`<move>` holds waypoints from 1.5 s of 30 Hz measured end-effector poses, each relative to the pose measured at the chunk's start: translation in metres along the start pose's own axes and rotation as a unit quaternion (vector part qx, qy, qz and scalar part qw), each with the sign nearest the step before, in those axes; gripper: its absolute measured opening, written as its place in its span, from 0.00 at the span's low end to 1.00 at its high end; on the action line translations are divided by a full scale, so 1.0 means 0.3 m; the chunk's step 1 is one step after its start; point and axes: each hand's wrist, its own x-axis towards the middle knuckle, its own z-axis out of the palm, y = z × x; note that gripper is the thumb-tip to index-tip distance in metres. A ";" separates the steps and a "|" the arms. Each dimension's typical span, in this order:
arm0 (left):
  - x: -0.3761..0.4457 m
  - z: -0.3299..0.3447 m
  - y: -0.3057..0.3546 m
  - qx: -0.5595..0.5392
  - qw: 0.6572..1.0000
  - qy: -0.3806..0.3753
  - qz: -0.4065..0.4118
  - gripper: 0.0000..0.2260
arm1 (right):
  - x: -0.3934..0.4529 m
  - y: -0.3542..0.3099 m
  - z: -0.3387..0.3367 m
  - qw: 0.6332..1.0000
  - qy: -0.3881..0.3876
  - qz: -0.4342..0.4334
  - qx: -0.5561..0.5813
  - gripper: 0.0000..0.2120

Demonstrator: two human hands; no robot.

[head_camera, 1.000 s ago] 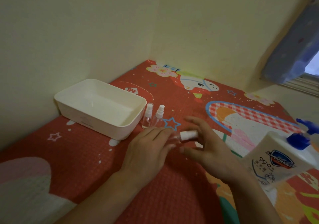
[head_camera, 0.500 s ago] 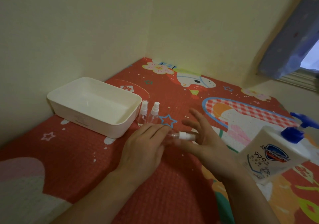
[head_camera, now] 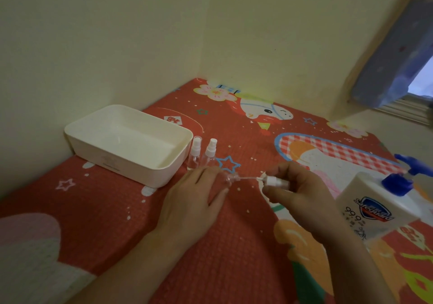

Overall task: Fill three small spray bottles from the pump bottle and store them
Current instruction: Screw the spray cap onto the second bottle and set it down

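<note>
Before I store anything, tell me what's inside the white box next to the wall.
Nothing shows inside the white box: its floor and far walls look bare. The near wall hides a strip of floor. Two spray bottles stand outside it.

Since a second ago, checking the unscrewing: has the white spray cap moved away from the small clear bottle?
Yes. The white spray cap, pinched by the right hand, has pulled rightward, toward the white pump bottle, off the small clear bottle held by the left hand.
</note>
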 end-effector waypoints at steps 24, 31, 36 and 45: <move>0.013 -0.007 -0.008 -0.063 0.995 0.024 -0.066 0.15 | 0.166 0.115 0.274 0.941 0.125 -0.032 -0.312 0.12; 0.008 -0.008 -0.009 -0.095 0.991 0.012 -0.096 0.17 | 0.150 0.126 0.266 0.949 0.127 -0.041 -0.285 0.12; 0.010 0.001 0.002 -0.120 0.986 0.016 -0.116 0.16 | 0.089 0.125 0.234 0.951 0.146 -0.058 -0.266 0.11; 0.014 0.014 0.063 -0.187 0.975 0.020 -0.117 0.11 | -0.029 0.136 0.149 0.952 0.180 -0.047 -0.242 0.12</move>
